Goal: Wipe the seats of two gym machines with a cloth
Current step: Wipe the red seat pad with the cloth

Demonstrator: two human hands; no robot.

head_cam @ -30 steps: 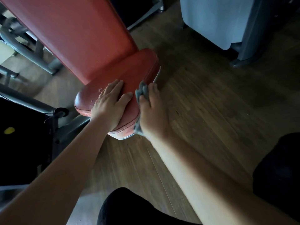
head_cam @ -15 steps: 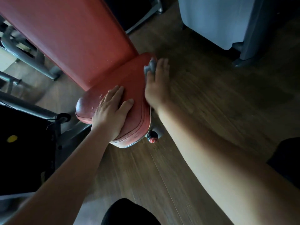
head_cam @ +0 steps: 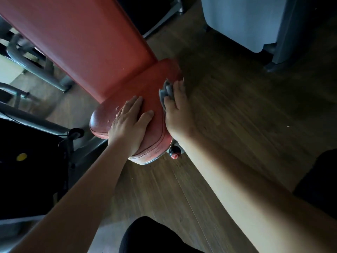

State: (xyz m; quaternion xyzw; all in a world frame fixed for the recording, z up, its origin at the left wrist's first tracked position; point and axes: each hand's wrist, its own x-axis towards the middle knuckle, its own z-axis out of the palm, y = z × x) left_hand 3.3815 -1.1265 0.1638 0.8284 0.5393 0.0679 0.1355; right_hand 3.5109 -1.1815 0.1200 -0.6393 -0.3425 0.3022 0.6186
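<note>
A red padded seat point(head_cam: 149, 84) of a gym machine sits in the middle, with its long red backrest point(head_cam: 76, 39) rising to the upper left. My left hand point(head_cam: 129, 123) lies flat on the seat's near half, fingers together, holding nothing. My right hand point(head_cam: 177, 108) presses a grey cloth point(head_cam: 166, 93) against the seat's right edge; only a bunched part of the cloth shows past my thumb and fingers.
A red adjustment knob point(head_cam: 174, 153) sticks out under the seat's near right corner. Grey metal frame tubes point(head_cam: 34, 68) and a black weight stack with a yellow pin point(head_cam: 21, 157) stand at the left. A light grey machine housing point(head_cam: 242, 21) is at the top right. The floor point(head_cam: 246, 115) is wood.
My right hand ran the cloth up the seat's right edge from the near corner to the far end, then came partway back. My left hand stayed flat on the seat.
</note>
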